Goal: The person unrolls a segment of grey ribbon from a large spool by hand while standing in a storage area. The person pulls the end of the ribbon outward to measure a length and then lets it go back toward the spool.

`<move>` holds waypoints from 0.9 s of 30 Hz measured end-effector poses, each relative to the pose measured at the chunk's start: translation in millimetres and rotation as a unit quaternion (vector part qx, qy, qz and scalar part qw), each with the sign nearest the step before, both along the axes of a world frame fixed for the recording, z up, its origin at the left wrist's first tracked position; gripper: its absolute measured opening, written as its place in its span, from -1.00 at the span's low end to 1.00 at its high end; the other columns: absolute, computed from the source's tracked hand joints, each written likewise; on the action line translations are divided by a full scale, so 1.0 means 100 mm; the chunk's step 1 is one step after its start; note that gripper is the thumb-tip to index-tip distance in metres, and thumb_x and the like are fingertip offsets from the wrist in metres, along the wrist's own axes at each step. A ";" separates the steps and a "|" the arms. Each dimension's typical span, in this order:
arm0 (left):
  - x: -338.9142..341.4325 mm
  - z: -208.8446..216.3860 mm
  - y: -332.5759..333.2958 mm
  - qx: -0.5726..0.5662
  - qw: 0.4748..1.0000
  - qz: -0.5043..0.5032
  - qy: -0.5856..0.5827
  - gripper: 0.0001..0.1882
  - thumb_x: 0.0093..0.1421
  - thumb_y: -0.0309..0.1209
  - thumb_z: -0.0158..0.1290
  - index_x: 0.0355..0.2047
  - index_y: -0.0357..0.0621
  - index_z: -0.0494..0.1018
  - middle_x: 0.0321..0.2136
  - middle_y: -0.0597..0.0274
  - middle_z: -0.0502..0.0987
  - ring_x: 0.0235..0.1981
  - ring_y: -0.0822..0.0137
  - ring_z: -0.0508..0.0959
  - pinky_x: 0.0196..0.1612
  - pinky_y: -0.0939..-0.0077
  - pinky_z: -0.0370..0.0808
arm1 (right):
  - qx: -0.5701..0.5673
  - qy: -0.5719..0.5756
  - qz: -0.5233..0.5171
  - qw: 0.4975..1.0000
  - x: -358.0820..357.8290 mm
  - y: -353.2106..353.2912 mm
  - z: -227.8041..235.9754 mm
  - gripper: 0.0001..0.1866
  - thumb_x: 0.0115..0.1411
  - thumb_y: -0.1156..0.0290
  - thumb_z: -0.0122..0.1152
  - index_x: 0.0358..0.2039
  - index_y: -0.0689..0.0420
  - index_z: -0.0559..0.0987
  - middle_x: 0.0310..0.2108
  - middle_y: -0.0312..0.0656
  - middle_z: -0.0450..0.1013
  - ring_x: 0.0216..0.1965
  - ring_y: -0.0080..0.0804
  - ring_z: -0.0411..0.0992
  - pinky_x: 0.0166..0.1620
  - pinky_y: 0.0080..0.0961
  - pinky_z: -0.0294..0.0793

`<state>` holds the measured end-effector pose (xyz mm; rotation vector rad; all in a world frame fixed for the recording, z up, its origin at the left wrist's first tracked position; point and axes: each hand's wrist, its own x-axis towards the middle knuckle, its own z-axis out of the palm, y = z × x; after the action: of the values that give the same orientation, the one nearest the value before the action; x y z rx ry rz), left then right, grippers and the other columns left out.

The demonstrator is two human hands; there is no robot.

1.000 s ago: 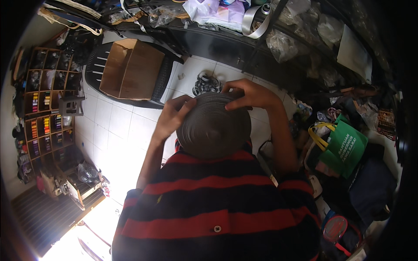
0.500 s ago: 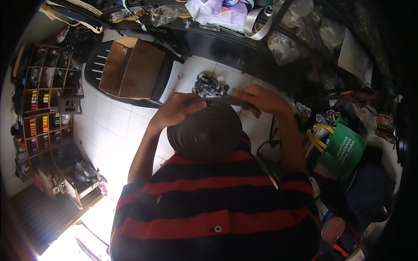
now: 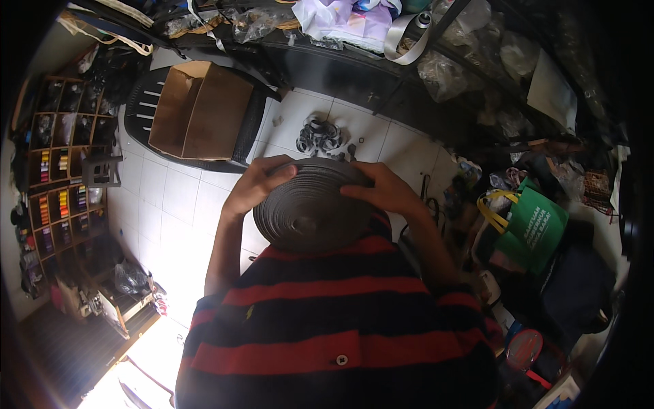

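Note:
A large, tightly wound coil of dark grey flat strap [image 3: 320, 204] rests against my striped shirt. My left hand [image 3: 262, 187] grips its upper left edge, thumb laid over the coil's face. At the upper right edge, my right hand [image 3: 381, 189] holds the coil, its thumb on the face and its fingers partly hidden behind. Beyond the coil, a loose heap of grey strap [image 3: 320, 135] lies in loops on the white tiled floor.
A cardboard box [image 3: 204, 112] sits on a dark plastic chair [image 3: 139, 126] at the far left. Shelves with thread spools [image 3: 63, 203] stand left. On the right are a green bag [image 3: 535, 225] and a red racket [image 3: 524, 349]. A dark rack with plastic bags [image 3: 441, 75] runs along the back.
My right hand has moved left and down from a stretched length of strap onto the coil. That strap now lies against the coil's edge. The whole view has shifted slightly.

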<state>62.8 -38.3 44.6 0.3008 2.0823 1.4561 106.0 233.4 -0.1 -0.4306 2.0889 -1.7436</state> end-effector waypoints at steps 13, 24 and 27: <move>-0.60 0.09 -0.30 -0.045 0.983 -0.173 0.046 -0.61 0.26 -0.15 0.06 -0.30 -0.31 0.59 -0.45 0.04 0.60 -0.37 0.31 0.57 -0.26 0.42 0.44 | 0.173 -0.220 0.154 0.948 -0.66 -0.51 0.43 -0.65 0.21 0.20 0.21 -0.19 0.25 0.52 -0.62 -0.33 0.39 -0.70 -0.64 0.34 -0.67 -0.62 0.29; -0.09 -0.58 -0.94 0.165 0.951 0.243 -0.092 -0.62 0.29 -0.15 -0.03 -0.27 -0.27 0.54 -0.40 0.30 0.53 -0.39 0.49 0.44 -0.29 0.58 0.39 | 0.092 -0.213 -0.086 0.969 -0.59 -1.00 0.41 -0.39 0.11 0.17 0.33 0.09 0.27 0.44 -0.43 -0.22 0.46 -0.60 -0.63 0.36 -0.67 -0.66 0.24; -0.42 -0.38 -1.18 0.118 0.990 0.063 -0.037 -0.59 0.29 -0.16 -0.07 -0.20 -0.32 0.51 -0.36 0.20 0.55 -0.30 0.42 0.50 -0.20 0.52 0.41 | 0.075 -0.211 -0.034 0.974 -0.64 -1.10 0.35 -0.38 0.10 0.18 0.33 0.10 0.26 0.44 -0.42 -0.22 0.48 -0.57 -0.62 0.40 -0.67 -0.67 0.28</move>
<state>20.7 -155.9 6.6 0.2064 1.9014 1.7666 42.1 123.1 34.5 0.0560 1.9208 -1.5345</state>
